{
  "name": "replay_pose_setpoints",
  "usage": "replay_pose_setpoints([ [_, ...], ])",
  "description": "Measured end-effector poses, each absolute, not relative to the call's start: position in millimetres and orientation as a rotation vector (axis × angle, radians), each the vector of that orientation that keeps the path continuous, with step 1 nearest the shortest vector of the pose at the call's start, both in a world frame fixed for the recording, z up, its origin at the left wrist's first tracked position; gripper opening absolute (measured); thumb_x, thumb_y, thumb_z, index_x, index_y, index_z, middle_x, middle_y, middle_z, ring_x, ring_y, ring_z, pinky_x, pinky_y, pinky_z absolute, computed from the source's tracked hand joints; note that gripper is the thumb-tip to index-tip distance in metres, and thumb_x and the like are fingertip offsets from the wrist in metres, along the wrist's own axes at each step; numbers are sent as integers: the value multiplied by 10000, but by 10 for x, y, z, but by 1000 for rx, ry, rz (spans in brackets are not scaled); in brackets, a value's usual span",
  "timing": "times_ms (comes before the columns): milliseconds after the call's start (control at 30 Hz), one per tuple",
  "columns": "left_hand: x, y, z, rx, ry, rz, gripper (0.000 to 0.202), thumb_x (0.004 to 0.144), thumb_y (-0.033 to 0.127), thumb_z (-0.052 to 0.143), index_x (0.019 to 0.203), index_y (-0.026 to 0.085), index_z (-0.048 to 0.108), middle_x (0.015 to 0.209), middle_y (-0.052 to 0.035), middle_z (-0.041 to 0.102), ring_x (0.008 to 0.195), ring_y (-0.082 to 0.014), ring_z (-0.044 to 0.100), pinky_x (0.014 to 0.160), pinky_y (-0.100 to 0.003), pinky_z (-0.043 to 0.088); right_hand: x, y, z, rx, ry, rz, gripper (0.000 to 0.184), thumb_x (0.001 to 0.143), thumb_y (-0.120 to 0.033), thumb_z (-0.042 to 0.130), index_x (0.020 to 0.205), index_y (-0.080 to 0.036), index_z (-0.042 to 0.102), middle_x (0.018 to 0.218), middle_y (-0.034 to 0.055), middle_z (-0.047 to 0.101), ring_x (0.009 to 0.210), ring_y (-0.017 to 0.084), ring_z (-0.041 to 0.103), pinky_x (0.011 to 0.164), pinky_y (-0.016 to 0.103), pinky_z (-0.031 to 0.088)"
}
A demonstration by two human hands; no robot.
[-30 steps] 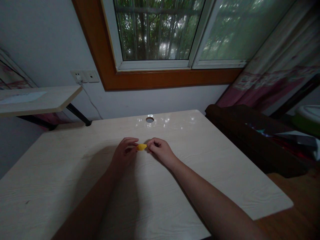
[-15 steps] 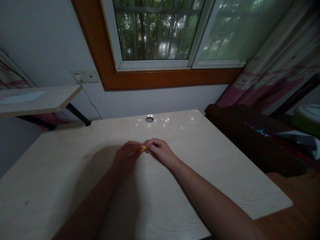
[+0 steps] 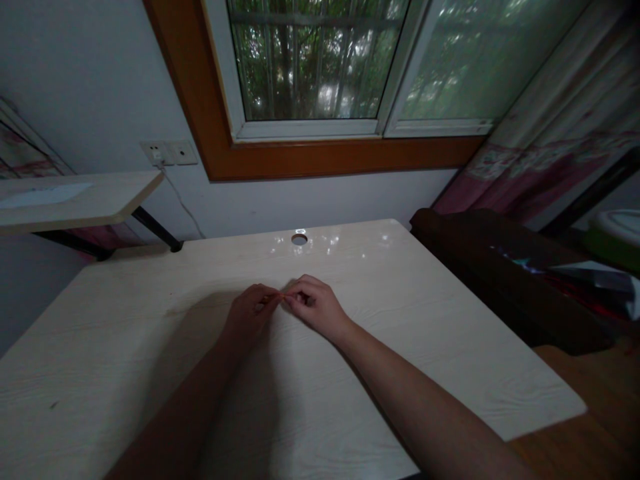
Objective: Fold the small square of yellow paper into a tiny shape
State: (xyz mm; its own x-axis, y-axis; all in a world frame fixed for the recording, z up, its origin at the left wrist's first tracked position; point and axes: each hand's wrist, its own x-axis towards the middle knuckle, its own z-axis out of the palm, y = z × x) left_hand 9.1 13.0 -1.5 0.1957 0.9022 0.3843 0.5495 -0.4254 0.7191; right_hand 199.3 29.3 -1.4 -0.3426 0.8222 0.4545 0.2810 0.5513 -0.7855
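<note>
Above the middle of the desk [image 3: 350,373] my two hands meet at the fingertips. My left hand [image 3: 251,311] is closed in a pinch on a small yellow-orange piece [image 3: 283,297], most of which the fingers hide. From the other side, the thumb and forefinger of my right hand [image 3: 317,305] pinch the same piece. Only a sliver of it shows between the two hands, so its kind cannot be made out. Both forearms reach in from the lower edge of the view.
A round cable hole [image 3: 299,239] lies near the desk's back edge. On the left a raised shelf [image 3: 125,200] on black legs bears a white sheet. A window [image 3: 320,67] is behind, with a socket [image 3: 167,153] on the wall. Dark wooden furniture [image 3: 480,267] stands to the right.
My right hand has shifted slightly left, its fingertips closing up to those of my left hand. Less of the yellow piece shows now. My left fingers have drawn into a tighter pinch.
</note>
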Motion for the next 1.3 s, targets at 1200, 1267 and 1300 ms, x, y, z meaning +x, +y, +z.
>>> replay_pose_setpoints([
  [1200,62,99,13,1776,1404,1085,204,825,373,618,821,193,715,777,-19,720,727,-168,637,679,-255,481,2008,317,-1,-910,-1906,829,119,872,-292,630,851,-215,718,781,24,624,685,132,563,629,248,422],
  [1267,60,100,11,1769,1400,1081,210,828,378,614,842,198,723,811,-24,733,757,-177,655,709,-265,494,2014,315,5,-921,-1910,814,115,872,-280,626,849,-215,719,776,23,623,685,132,560,627,248,417],
  [1300,59,101,9,1772,1401,1082,213,831,377,608,850,200,725,823,-27,738,768,-181,662,722,-269,499,2016,316,7,-925,-1908,808,114,872,-276,626,849,-215,719,774,23,623,683,132,558,623,247,416],
])
